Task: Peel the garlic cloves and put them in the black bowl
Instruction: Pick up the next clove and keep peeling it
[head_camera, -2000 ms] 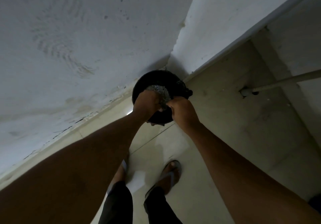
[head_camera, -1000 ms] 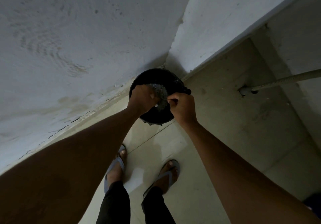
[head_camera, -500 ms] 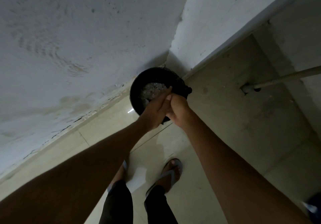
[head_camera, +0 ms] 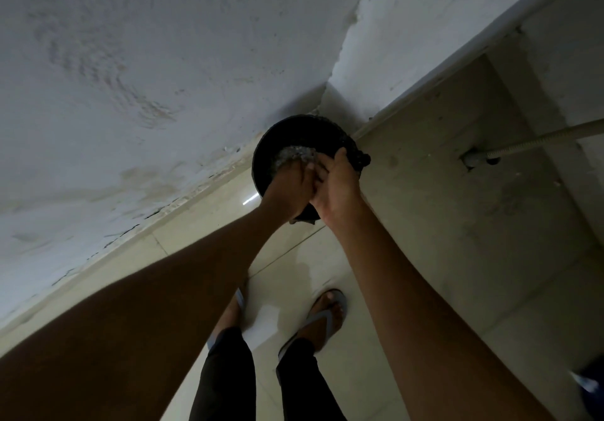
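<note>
— Where is the black bowl [head_camera: 271,146]?
— I see it on the floor [head_camera: 408,224], in the wall corner.
— And each grip?
— My left hand [head_camera: 291,185] and right hand [head_camera: 336,185] touch above it; I cannot tell if they hold something.

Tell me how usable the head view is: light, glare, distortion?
Head view: dim and underexposed; black bowl interior nearly featureless; left hand in shadow, right hand lit better; small glare streak on floor tile; wide-angle stretches the forearms.
</note>
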